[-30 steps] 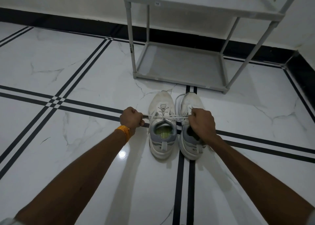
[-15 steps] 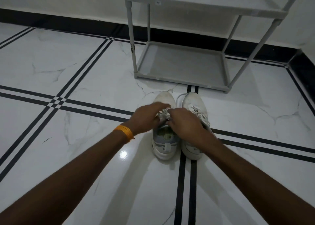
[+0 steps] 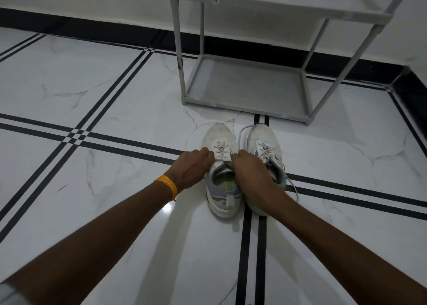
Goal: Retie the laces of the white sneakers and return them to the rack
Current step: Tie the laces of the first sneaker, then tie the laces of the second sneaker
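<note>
- Hands: left hand (image 3: 193, 168) and right hand (image 3: 250, 173) sit close together over the tongue of the left sneaker (image 3: 223, 173). A second ago they were drawn wide apart with the lace stretched taut between them; half a second ago they met over the shoe; now they part slightly again.
- Left hand: fingers curled, tips pressed to the outer edge of the lacing. Whether they pinch a lace end cannot be told, since the tips hide it.
- Right hand: fingers curled down at the inner edge of the same lacing, knuckles up. It appears to pinch lace, but the grip itself is hidden.
- Lace (image 3: 220, 151): crossed rows show on the upper part of the left sneaker; no finished bow is visible.
- Right sneaker (image 3: 263, 147): just beside the left one, touching or nearly so. Its lace ends trail loose, one onto the floor (image 3: 115, 96) at its outer side. Judged untied.
- Rack (image 3: 245, 89): grey, stands near, beyond the toes; lower shelf bare, upper shelf partly in view.
- Wristband (image 3: 166, 186): orange, on the left wrist.
- Reading of the change: the wide pull looks like the first cross being tightened; the hands coming back in suggests loops for the bow are being formed.
- Task standing: early. One knot under way, second shoe to do, both sneakers on the floor and not yet on the rack.
</note>
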